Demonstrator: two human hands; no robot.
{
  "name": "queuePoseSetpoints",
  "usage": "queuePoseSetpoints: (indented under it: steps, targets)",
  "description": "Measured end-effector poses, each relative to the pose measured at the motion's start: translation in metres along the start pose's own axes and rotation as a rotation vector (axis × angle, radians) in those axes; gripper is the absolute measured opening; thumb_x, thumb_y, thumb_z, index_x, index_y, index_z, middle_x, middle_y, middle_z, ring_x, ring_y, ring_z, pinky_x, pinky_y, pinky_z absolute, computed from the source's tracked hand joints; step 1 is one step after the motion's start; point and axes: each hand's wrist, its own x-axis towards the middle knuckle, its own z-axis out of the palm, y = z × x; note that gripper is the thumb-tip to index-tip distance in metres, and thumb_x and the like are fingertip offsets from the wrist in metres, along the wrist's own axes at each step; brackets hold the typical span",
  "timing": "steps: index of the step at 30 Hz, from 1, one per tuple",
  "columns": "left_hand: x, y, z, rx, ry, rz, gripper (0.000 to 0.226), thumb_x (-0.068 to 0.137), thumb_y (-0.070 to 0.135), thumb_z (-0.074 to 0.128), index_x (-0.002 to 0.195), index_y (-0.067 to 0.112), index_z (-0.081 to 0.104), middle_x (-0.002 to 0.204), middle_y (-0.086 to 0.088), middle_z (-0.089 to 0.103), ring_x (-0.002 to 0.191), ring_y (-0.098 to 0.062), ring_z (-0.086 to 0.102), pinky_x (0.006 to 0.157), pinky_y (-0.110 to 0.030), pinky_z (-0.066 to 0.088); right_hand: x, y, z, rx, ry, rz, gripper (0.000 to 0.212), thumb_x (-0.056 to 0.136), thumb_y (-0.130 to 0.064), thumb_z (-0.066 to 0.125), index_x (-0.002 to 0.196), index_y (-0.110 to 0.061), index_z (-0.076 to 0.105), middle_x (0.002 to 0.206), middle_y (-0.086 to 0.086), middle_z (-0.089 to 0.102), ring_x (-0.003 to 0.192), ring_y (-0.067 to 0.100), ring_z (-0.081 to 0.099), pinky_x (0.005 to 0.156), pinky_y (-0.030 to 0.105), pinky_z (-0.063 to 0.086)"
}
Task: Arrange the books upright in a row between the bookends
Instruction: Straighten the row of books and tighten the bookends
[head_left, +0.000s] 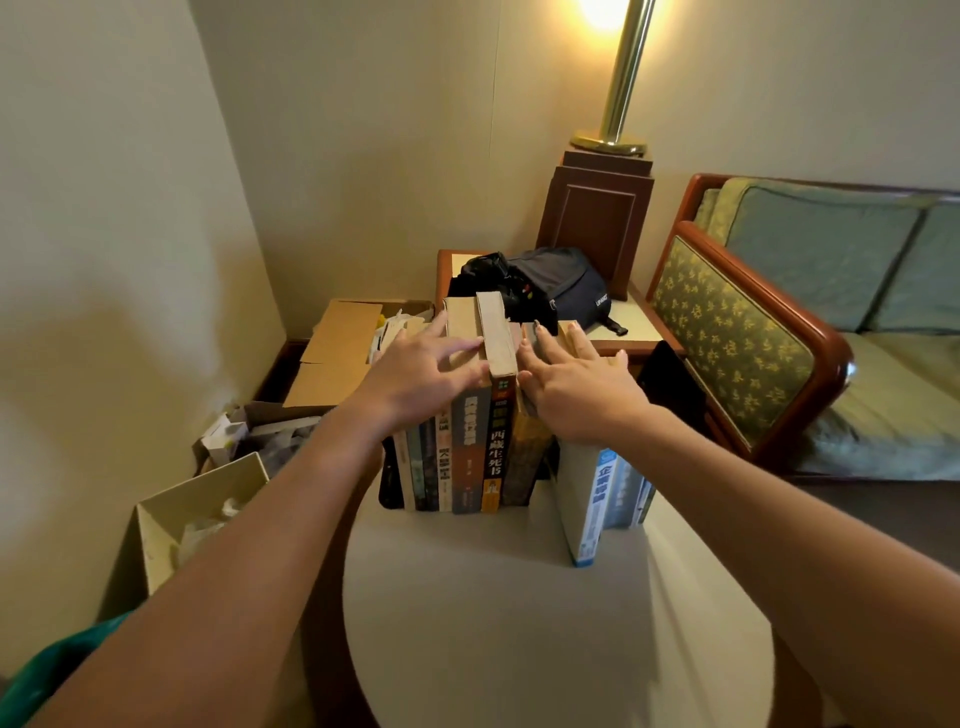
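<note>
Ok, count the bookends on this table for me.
2. The left bookend, black, stands against the row of books at its left end. The right bookend, also black, stands beyond the right hand, partly hidden.

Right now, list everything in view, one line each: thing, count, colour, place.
books: several, mixed spines, upright row at the table's far side
white-and-blue books: about three, white and blue, right end of the row
bookend: one seen, black, left end of the row
table: one, off-white, round, under the books
backpack: one, dark, on the side table behind the row
lamp: one, brass, lit, on a dark wooden pedestal
sofa: one, green cushions, wood frame, right
cardboard box: one, brown, open, behind left
cream box: one, cream, lower left
left hand: on the book tops, left part
right hand: on the book tops, right part
</note>
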Motion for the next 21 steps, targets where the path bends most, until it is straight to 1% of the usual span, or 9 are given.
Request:
queuePoseSetpoints:
  steps: [2,4,6,8,10,13,18,20,21]
  targets:
    - [0.009,0.008,0.000,0.035,-0.001,-0.030,0.056,0.094,0.072,0.029,0.146,0.054,0.033,0.166,0.011,0.010,0.153,-0.028,0.011,0.116,-0.071,0.008,0.001,-0.003,-0.001,0.005,-0.007,0.016,0.064,0.105,-0.046,0.027,0.160,-0.028,-0.001,0.168,-0.002,-0.012,0.152,0.035,-0.017,0.112,0.077,0.011]
    - [0.014,0.013,0.005,0.099,-0.040,-0.053,0.053,0.096,0.072,0.023,0.147,0.059,0.024,0.166,0.015,0.006,0.154,-0.026,0.007,0.113,-0.075,-0.002,0.004,-0.008,0.000,0.011,-0.009,0.030,0.064,0.106,-0.043,0.029,0.160,-0.027,-0.001,0.169,-0.002,-0.011,0.152,0.035,-0.017,0.113,0.075,0.016]
    - [0.016,0.013,0.006,0.110,-0.055,-0.059,0.050,0.097,0.071,0.025,0.146,0.060,0.026,0.166,0.018,0.005,0.154,-0.025,0.008,0.111,-0.076,-0.002,0.006,-0.012,-0.002,-0.010,-0.011,0.019,0.066,0.106,-0.039,0.032,0.161,-0.024,0.000,0.169,0.002,-0.010,0.152,0.037,-0.016,0.114,0.072,0.019]
    - [0.016,0.011,0.005,0.092,-0.050,-0.055,0.048,0.097,0.070,0.028,0.144,0.061,0.029,0.165,0.019,0.006,0.154,-0.024,0.009,0.111,-0.076,0.000,0.012,-0.013,-0.005,-0.117,-0.011,-0.054,0.065,0.106,-0.034,0.037,0.161,-0.018,0.006,0.168,0.008,-0.004,0.153,0.038,-0.011,0.118,0.067,0.014]
    - [0.014,0.008,0.006,0.079,-0.047,-0.046,0.047,0.097,0.069,0.030,0.143,0.062,0.030,0.165,0.020,0.007,0.154,-0.023,0.008,0.112,-0.074,0.001,0.026,-0.012,-0.001,-0.186,0.011,-0.135,0.066,0.103,-0.034,0.043,0.160,-0.014,0.015,0.168,0.012,0.006,0.154,0.036,-0.004,0.121,0.062,0.008]
    - [0.010,0.007,0.008,0.073,-0.038,-0.046,0.046,0.097,0.069,0.030,0.142,0.064,0.029,0.165,0.021,0.005,0.154,-0.022,0.006,0.113,-0.072,-0.001,0.043,-0.010,0.010,-0.138,0.008,-0.094,0.074,0.098,-0.039,0.050,0.159,-0.014,0.017,0.167,0.013,0.010,0.154,0.038,-0.001,0.120,0.062,0.012]
    - [0.012,0.008,0.009,0.072,-0.039,-0.050,0.046,0.097,0.070,0.025,0.142,0.065,0.027,0.165,0.020,0.004,0.154,-0.022,0.004,0.112,-0.072,-0.005,0.033,-0.015,0.011,-0.170,0.013,-0.117,0.065,0.102,-0.034,0.041,0.159,-0.011,0.019,0.167,0.015,0.012,0.154,0.038,-0.004,0.120,0.063,0.003]
    - [0.011,0.008,0.010,0.071,-0.037,-0.045,0.045,0.097,0.069,0.025,0.142,0.065,0.027,0.166,0.019,0.004,0.154,-0.022,0.003,0.112,-0.073,-0.007,0.026,-0.018,0.000,-0.083,-0.001,-0.100,0.060,0.104,-0.031,0.037,0.159,-0.012,0.022,0.167,0.013,0.014,0.154,0.036,-0.004,0.121,0.063,0.002]
    - [0.011,0.008,0.009,0.066,-0.037,-0.044,0.045,0.097,0.069,0.026,0.142,0.064,0.027,0.166,0.019,0.004,0.154,-0.022,0.003,0.111,-0.073,-0.009,0.021,-0.017,-0.006,0.045,-0.013,-0.072,0.056,0.106,-0.032,0.035,0.159,-0.015,0.025,0.167,0.010,0.014,0.154,0.034,-0.004,0.121,0.063,0.003]
